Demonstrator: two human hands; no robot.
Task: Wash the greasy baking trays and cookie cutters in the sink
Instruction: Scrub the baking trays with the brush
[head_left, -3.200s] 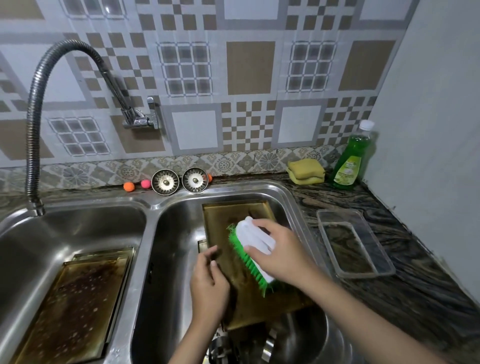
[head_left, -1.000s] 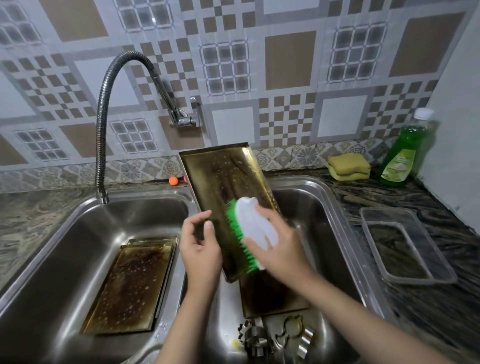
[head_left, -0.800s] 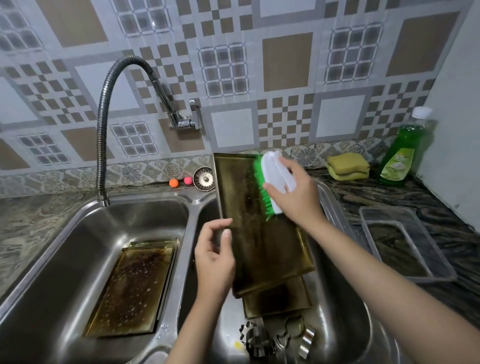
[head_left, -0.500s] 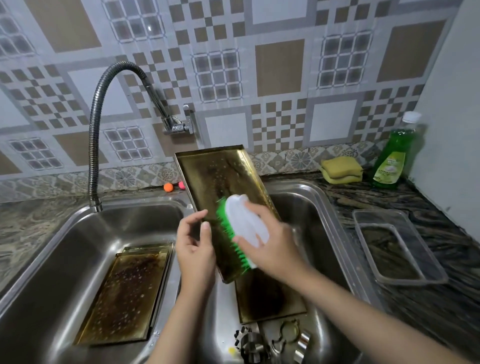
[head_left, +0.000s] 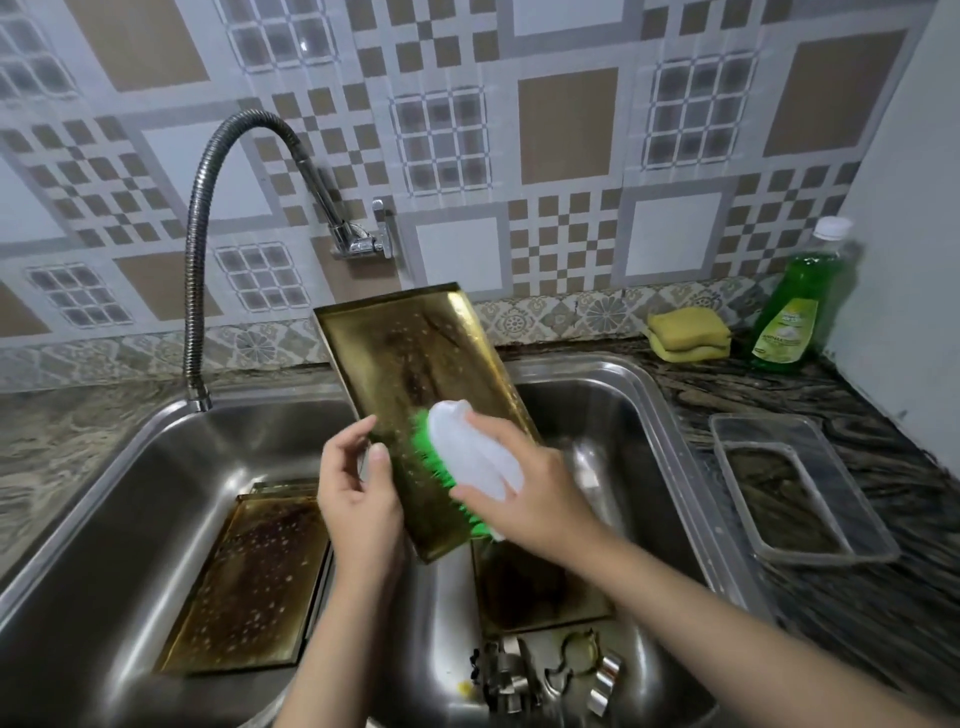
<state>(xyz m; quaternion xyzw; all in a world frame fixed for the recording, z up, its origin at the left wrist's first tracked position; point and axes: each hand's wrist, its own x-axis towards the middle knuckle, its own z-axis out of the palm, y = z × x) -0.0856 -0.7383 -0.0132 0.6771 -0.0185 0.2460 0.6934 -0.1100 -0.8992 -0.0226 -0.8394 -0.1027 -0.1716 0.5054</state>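
Baking tray (head_left: 415, 364) tilted, left hand (head_left: 358, 499) pinching edge, right hand (head_left: 524, 499) clamping brush (head_left: 467, 462)

- Held baking tray (head_left: 415, 364): brassy gold, dark brown grease streaks, pale speckles.
- Scrub brush (head_left: 470, 462): white body, bright green bristles.
- Wall tiles (head_left: 566, 130): tan, grey and white squares, checker bands.
- Sponges (head_left: 688, 332): yellow.
- Soap bottle (head_left: 797, 312): green liquid, white cap.
- Countertop (head_left: 857, 613): dark, wavy veining.

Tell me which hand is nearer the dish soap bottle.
Right. The right hand grips the brush over the right basin, toward the dish soap bottle; the left hand holds the tray farther left.
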